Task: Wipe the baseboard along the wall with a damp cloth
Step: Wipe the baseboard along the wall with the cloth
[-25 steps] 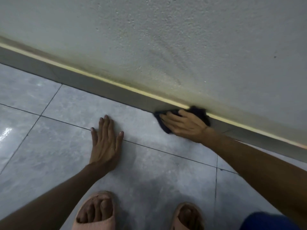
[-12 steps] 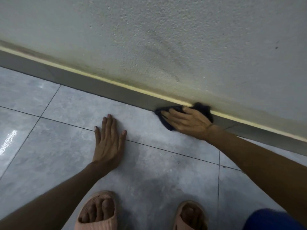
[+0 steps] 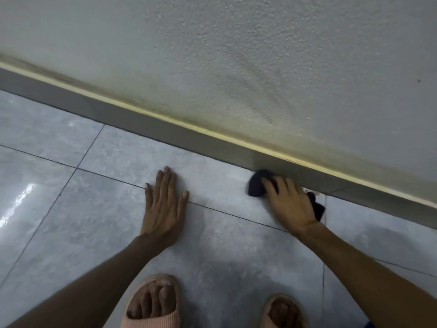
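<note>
A grey baseboard (image 3: 146,125) with a pale yellow top edge runs diagonally from upper left to lower right at the foot of a textured white wall (image 3: 260,55). My right hand (image 3: 289,203) presses a dark cloth (image 3: 257,184) down where the floor meets the baseboard; the cloth sticks out on both sides of the hand. My left hand (image 3: 163,205) lies flat on the floor tile, fingers together, holding nothing.
Grey glossy floor tiles (image 3: 71,209) with dark grout lines fill the lower half. My two feet in pink slippers (image 3: 153,304) stand at the bottom edge. Yellowish stains mark the wall just above the baseboard.
My right hand has slid down with the cloth from the baseboard's face toward the floor joint. The left hand stays planted on the tile.
</note>
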